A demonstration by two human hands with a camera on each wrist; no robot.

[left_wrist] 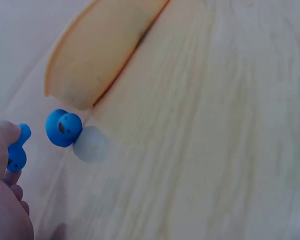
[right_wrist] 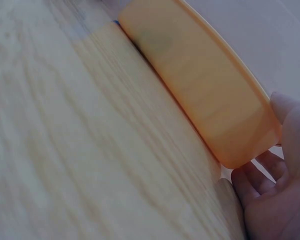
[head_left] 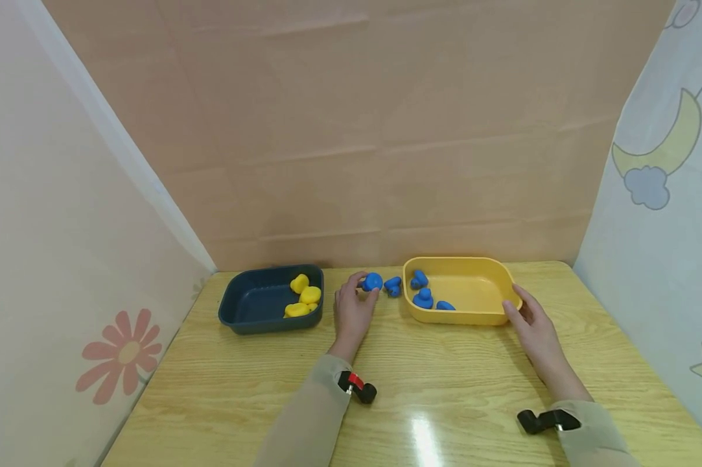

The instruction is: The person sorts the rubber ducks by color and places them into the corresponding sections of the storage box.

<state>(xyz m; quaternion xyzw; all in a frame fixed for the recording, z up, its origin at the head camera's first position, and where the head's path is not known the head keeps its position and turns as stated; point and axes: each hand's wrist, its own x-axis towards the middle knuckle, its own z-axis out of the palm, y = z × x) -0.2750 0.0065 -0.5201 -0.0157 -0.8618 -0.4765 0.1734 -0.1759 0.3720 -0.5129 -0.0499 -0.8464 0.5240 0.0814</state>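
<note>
My left hand [head_left: 352, 318] pinches a blue rubber duck [head_left: 373, 281] between thumb and fingers, over the back of the table between two trays. In the left wrist view the duck [left_wrist: 17, 154] shows partly behind the thumb. A second blue rubber duck [head_left: 393, 286] lies on the table just right of it, beside the left end of a yellow tray [head_left: 461, 318]. Several blue rubber ducks [head_left: 423, 299] sit inside that tray, toward its left side. At the tray's right end my right hand [head_left: 536, 334] grips it, thumb on the rim and the other fingers around the end wall.
A dark blue tray [head_left: 269, 329] stands at the left, with several yellow rubber ducks [head_left: 310, 295] in its right part. Behind the wooden table [head_left: 432, 376] hangs a brown paper backdrop [head_left: 351, 143]. Patterned white sheets [head_left: 648, 259] border the left and right sides.
</note>
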